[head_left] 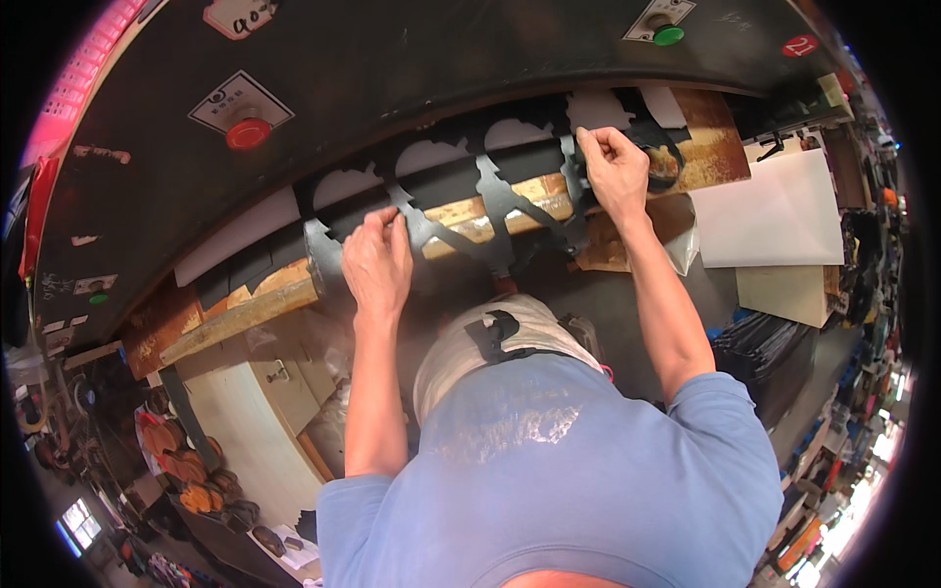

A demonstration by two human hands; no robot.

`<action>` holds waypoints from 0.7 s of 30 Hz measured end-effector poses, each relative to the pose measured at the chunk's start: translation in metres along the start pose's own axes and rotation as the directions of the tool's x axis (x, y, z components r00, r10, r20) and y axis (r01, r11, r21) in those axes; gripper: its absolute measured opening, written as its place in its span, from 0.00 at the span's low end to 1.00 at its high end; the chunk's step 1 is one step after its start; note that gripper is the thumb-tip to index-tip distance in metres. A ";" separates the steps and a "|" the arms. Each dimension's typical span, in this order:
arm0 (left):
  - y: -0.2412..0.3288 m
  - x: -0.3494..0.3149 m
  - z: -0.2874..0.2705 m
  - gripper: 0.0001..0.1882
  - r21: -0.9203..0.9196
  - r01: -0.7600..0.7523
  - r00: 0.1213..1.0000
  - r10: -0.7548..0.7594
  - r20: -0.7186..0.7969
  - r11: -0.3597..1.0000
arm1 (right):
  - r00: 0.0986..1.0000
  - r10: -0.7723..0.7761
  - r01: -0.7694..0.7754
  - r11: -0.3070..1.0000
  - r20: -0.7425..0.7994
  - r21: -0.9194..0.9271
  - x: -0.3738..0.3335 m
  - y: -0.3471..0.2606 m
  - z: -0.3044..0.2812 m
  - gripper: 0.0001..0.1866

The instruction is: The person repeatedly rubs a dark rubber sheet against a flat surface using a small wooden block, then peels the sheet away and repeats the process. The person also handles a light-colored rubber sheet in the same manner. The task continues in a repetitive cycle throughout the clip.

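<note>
A thin black sheet with large shaped cut-outs [497, 201] hangs over the front edge of a worn wooden board [720, 147], its lower strips drooping towards me. My left hand [377, 263] pinches one of its narrow strips between thumb and fingers, left of the middle. Farther right and higher up, my right hand [616, 174] is closed in a pinch at another strip of the same sheet. Pale shapes, such as a light grey piece [431, 157], show through and behind the openings. What lies deeper under the machine is hidden in shadow.
Close above the hands spans a dark machine beam [392, 59] with a red push button [248, 133] and a green one [668, 36]. White sheets [769, 211] are stacked at right, above dark sheets [765, 353]. A pale cabinet [235, 421] stands below left.
</note>
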State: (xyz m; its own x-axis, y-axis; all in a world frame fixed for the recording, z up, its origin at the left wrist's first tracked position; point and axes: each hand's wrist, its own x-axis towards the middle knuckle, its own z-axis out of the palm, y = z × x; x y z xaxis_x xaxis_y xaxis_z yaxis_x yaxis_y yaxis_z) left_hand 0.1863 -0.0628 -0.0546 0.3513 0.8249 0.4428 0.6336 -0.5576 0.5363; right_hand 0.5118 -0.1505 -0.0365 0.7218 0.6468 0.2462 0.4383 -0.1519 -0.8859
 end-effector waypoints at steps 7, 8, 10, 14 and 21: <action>-0.006 0.047 -0.039 0.07 -0.138 0.332 0.894 -0.265 0.360 0.933 | 0.835 -0.440 0.478 0.877 0.330 -0.039 0.029 -0.051 0.112 0.36; -0.014 0.062 -0.039 0.07 -0.149 0.275 0.935 -0.229 0.270 0.950 | 0.817 -0.421 0.479 0.876 0.394 -0.056 0.031 -0.055 0.136 0.43; -0.028 0.098 -0.029 0.11 -0.079 0.056 0.998 -0.054 0.029 0.995 | 0.723 -0.466 0.607 0.781 0.511 -0.146 0.035 -0.058 0.164 0.49; -0.043 0.128 0.008 0.21 0.215 -0.102 0.995 0.097 0.034 0.971 | 0.731 -0.506 0.566 0.824 0.457 0.007 0.049 -0.055 0.168 0.46; -0.062 0.113 0.013 0.22 0.194 -0.065 0.996 0.053 0.067 0.979 | 0.861 -0.163 -0.114 0.861 0.482 0.495 0.085 -0.057 0.120 0.33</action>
State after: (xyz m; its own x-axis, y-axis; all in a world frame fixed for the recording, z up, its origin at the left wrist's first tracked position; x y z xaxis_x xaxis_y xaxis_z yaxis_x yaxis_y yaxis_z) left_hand 0.1957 0.0659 -0.0474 0.4296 0.7984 0.4219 0.7309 -0.5818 0.3568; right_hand 0.4842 0.0026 -0.0126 0.2923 0.9417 0.1667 0.0299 0.1653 -0.9858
